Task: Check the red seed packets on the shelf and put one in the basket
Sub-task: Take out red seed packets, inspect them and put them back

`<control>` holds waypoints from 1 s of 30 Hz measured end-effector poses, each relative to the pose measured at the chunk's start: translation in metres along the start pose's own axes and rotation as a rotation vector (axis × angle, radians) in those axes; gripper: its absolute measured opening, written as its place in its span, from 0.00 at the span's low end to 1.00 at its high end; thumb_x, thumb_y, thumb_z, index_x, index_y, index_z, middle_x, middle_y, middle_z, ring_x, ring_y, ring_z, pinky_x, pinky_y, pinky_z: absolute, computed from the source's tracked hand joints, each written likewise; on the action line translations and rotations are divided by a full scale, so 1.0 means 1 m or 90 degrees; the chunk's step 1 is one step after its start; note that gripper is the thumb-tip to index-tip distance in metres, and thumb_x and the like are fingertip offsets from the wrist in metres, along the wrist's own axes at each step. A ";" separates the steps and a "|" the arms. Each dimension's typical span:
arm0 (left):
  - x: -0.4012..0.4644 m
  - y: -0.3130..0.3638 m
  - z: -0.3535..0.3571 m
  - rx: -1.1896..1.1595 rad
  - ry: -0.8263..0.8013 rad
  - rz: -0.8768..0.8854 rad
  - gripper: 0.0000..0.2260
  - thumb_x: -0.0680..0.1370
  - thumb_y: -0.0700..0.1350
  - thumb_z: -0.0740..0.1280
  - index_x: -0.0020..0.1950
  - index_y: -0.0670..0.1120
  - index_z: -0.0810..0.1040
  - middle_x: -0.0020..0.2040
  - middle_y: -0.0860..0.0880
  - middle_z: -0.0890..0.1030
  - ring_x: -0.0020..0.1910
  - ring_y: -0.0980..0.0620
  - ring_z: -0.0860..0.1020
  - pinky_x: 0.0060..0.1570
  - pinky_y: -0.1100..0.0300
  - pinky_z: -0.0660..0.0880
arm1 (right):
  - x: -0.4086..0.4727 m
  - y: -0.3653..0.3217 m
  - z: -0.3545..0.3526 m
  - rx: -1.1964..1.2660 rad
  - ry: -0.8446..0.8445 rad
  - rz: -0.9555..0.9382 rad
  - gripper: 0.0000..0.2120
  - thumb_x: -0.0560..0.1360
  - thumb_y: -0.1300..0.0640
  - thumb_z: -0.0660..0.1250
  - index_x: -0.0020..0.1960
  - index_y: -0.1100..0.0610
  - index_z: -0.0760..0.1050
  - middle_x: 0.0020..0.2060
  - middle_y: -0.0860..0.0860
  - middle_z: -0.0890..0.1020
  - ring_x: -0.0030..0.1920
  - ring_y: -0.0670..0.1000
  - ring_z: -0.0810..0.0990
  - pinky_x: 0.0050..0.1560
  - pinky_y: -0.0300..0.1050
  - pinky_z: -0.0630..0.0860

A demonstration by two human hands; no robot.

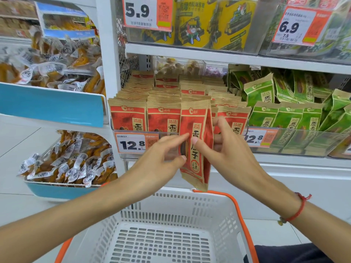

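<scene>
Green packets (296, 118) sit at 3 o'clock of the red rows (163, 103). Both hands, left hand (161, 160) and right hand (226, 149), pinch one red packet (195, 141), upright, long axis 12-to-6, above the basket (171, 224).

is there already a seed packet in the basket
No, the white basket shows only its bare slotted floor, and the red packet is held above its rim by the left hand and right hand.
</scene>
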State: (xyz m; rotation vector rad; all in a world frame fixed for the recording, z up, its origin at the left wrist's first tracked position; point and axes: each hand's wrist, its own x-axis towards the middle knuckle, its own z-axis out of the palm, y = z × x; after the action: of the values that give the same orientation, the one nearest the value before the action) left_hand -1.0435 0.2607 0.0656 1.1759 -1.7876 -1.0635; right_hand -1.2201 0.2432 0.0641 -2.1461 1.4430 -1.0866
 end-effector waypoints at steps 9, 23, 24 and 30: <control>0.000 0.009 -0.009 -0.223 -0.015 -0.015 0.15 0.76 0.40 0.69 0.60 0.55 0.77 0.51 0.57 0.84 0.50 0.61 0.82 0.41 0.70 0.77 | -0.006 -0.005 0.005 0.160 -0.054 -0.048 0.22 0.79 0.60 0.63 0.70 0.44 0.69 0.56 0.44 0.76 0.48 0.47 0.81 0.54 0.48 0.79; 0.016 -0.022 -0.026 -0.207 -0.205 -0.132 0.17 0.77 0.46 0.65 0.65 0.57 0.74 0.59 0.56 0.82 0.58 0.57 0.80 0.55 0.59 0.78 | 0.008 0.007 -0.002 0.204 -0.019 0.236 0.19 0.68 0.49 0.75 0.54 0.53 0.74 0.44 0.50 0.82 0.41 0.48 0.83 0.44 0.44 0.81; 0.017 -0.024 -0.027 -0.216 -0.194 -0.138 0.17 0.76 0.46 0.66 0.65 0.56 0.75 0.58 0.55 0.82 0.58 0.57 0.80 0.53 0.60 0.79 | 0.008 0.007 -0.004 0.237 -0.005 0.244 0.15 0.69 0.50 0.74 0.51 0.55 0.75 0.41 0.52 0.83 0.37 0.47 0.82 0.42 0.43 0.80; 0.018 -0.025 -0.027 -0.172 -0.157 -0.140 0.16 0.75 0.49 0.68 0.63 0.55 0.77 0.55 0.56 0.83 0.56 0.59 0.81 0.53 0.62 0.76 | 0.010 0.007 -0.008 0.277 0.040 0.267 0.10 0.75 0.50 0.69 0.41 0.56 0.79 0.32 0.50 0.84 0.28 0.45 0.79 0.29 0.34 0.71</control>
State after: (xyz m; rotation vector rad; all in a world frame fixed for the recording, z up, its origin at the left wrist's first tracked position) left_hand -1.0169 0.2310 0.0554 1.1295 -1.6528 -1.5852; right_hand -1.2291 0.2324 0.0688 -1.4454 1.4347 -1.1774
